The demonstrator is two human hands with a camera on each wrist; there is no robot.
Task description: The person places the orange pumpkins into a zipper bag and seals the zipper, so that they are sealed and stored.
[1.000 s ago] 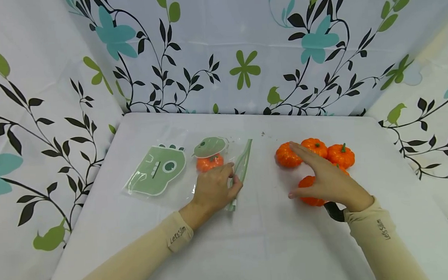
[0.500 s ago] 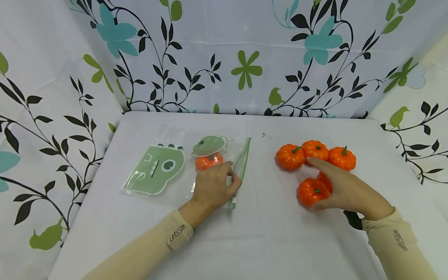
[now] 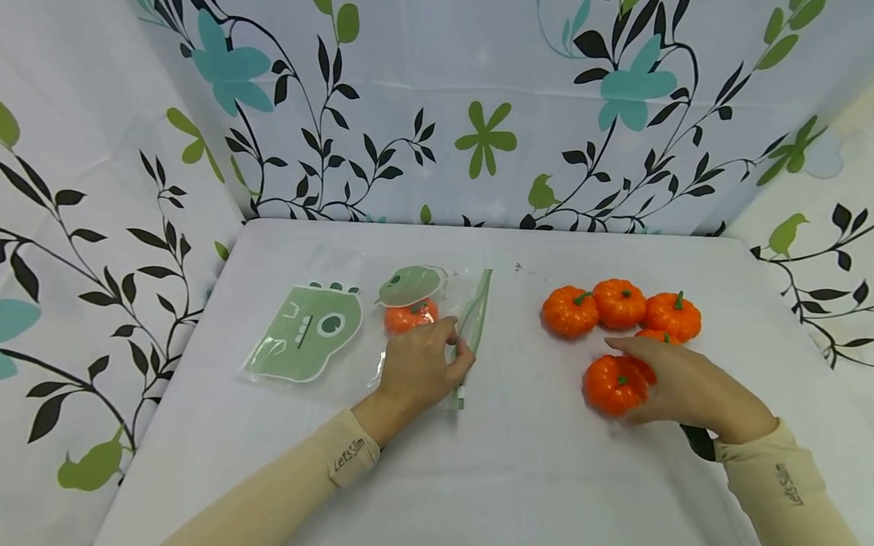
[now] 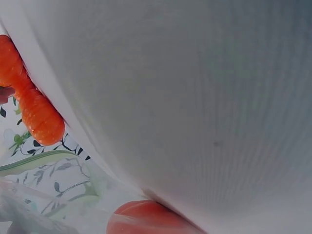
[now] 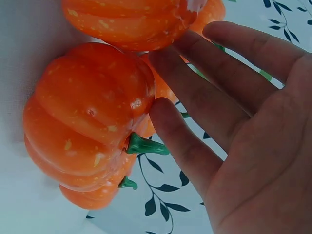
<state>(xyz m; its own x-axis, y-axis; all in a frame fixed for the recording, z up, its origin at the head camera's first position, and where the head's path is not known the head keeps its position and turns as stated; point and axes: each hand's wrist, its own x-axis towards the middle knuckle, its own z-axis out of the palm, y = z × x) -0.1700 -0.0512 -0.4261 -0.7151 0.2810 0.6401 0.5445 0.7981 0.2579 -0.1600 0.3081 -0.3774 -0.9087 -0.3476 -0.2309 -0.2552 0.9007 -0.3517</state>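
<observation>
While the near pumpkin (image 3: 613, 383) sits at four o'clock on the desk (image 3: 502, 480), your right hand (image 3: 690, 389) touches its side with straight fingers, grip released. Four more pumpkins (image 3: 619, 303) cluster at its twelve o'clock. At nine o'clock your left hand (image 3: 418, 366) pinches the clear bag (image 3: 475, 320) holding one pumpkin (image 3: 408, 316).

White table (image 3: 531, 478), floral curtain backdrop (image 3: 431, 104), 3 orange pumpkins (image 3: 620, 305) clustered at the far right.
</observation>
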